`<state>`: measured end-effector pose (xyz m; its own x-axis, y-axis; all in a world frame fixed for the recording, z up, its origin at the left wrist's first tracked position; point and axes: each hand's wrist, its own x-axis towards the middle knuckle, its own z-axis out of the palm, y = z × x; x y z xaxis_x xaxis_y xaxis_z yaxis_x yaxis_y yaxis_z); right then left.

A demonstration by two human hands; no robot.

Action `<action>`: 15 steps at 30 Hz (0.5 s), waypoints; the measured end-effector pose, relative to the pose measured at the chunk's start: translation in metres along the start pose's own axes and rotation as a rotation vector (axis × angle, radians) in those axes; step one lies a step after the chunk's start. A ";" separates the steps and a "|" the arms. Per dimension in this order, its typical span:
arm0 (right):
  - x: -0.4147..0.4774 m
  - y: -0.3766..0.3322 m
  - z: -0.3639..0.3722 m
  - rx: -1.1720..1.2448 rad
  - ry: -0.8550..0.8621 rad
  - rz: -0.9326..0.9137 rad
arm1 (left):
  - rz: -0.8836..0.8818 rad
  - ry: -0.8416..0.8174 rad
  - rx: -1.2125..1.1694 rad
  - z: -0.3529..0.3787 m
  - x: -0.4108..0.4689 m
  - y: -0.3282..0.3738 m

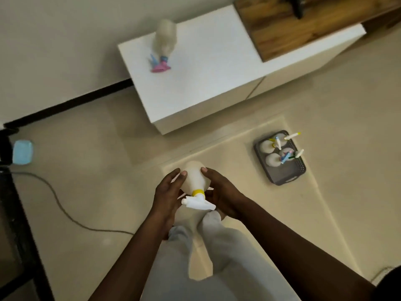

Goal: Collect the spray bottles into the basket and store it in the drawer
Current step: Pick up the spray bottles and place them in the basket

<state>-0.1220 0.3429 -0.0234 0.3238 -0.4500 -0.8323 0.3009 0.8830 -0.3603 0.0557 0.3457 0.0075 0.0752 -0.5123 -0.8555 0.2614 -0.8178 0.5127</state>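
Observation:
I hold a white spray bottle (196,179) with a yellow collar and white trigger between both hands, above the floor in front of my legs. My left hand (167,192) grips its left side and my right hand (223,192) its right side. A dark grey basket (297,170) stands on the floor to the right, with several spray bottles upright in it. Another bottle (163,40) with a pink and blue trigger stands on the white cabinet (206,68), blurred.
The white cabinet has closed drawer fronts (282,81) and a wooden top section (303,25) at the back right. A grey cable (65,211) runs across the floor on the left. A light blue object (22,152) lies by dark furniture at the left edge.

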 end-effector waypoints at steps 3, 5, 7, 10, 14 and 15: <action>-0.025 -0.015 -0.039 0.171 0.048 -0.017 | 0.021 -0.049 0.083 0.056 0.000 0.008; -0.042 -0.025 -0.068 0.301 0.094 -0.025 | 0.039 -0.090 0.174 0.096 0.000 0.012; -0.058 -0.033 -0.091 0.403 0.133 -0.035 | 0.067 -0.110 0.261 0.130 0.000 0.014; -0.082 -0.051 -0.127 0.484 0.176 -0.083 | 0.084 -0.144 0.336 0.184 0.003 0.018; -0.099 -0.074 -0.167 0.517 0.242 -0.167 | 0.104 -0.210 0.499 0.251 0.011 0.022; -0.101 -0.078 -0.176 0.542 0.260 -0.190 | 0.125 -0.233 0.549 0.266 0.015 0.023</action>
<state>-0.3360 0.3433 0.0140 0.0121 -0.4851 -0.8744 0.7657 0.5669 -0.3040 -0.1934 0.2492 0.0259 -0.1559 -0.6064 -0.7797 -0.2753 -0.7314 0.6239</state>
